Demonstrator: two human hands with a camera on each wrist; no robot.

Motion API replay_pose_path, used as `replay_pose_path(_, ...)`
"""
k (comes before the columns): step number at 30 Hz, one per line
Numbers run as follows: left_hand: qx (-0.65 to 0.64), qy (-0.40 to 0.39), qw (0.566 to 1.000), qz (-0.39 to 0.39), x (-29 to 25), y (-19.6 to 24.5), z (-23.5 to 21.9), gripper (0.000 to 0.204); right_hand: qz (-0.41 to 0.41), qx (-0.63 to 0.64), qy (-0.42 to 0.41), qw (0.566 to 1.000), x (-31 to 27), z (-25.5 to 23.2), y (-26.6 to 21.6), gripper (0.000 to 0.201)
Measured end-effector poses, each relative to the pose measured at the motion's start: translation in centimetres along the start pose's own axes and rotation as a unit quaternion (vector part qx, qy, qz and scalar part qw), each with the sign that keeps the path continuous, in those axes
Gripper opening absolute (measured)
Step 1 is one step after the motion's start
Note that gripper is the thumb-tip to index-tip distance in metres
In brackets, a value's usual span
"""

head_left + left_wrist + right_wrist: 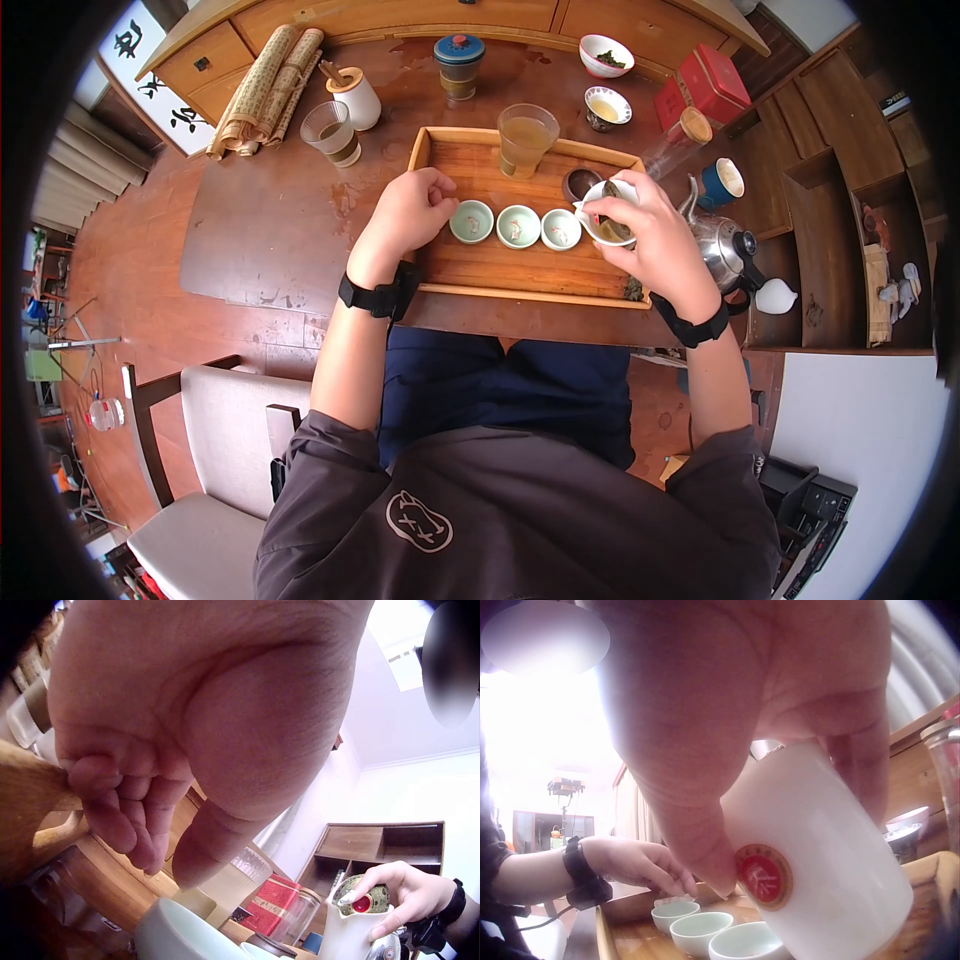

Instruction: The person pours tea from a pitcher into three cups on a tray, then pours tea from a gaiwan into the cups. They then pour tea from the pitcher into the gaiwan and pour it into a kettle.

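Note:
My right hand [655, 240] grips a white spouted pitcher [832, 862] by its rim, with thumb and fingers on opposite sides. The pitcher bears a red round emblem and is tilted over the right part of a wooden tea tray [530, 293], its spout beside the rightmost cup. Three pale green cups [518, 228] stand in a row on the tray. Beside the leftmost cup, my left hand [408, 215] hovers at the tray's left edge, fingers loosely curled and nothing in them. A glass of pale tea [527, 145] stands at the tray's back.
Right of the tray are a steel kettle [718, 245], a blue canister [722, 182] and a red box [705, 85]. Two bowls [606, 56] [607, 108] and a blue-lidded cup [459, 65] stand behind. Rolled mats [270, 90], a glass [331, 133] and a white jar [355, 98] are back left.

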State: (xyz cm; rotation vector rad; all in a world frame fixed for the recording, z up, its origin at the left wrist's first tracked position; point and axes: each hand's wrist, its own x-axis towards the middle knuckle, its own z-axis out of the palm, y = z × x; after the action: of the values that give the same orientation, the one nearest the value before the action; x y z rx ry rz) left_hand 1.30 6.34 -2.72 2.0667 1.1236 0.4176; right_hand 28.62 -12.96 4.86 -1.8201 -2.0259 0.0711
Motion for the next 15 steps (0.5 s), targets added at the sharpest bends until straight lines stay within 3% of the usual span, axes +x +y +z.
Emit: replay_pose_path(15, 0.002, 0.000, 1.000, 0.000, -0.04, -0.01, 0.02, 0.031, -0.026, -0.041, -0.033, 0.998, 0.51, -0.26, -0.13, 0.049)
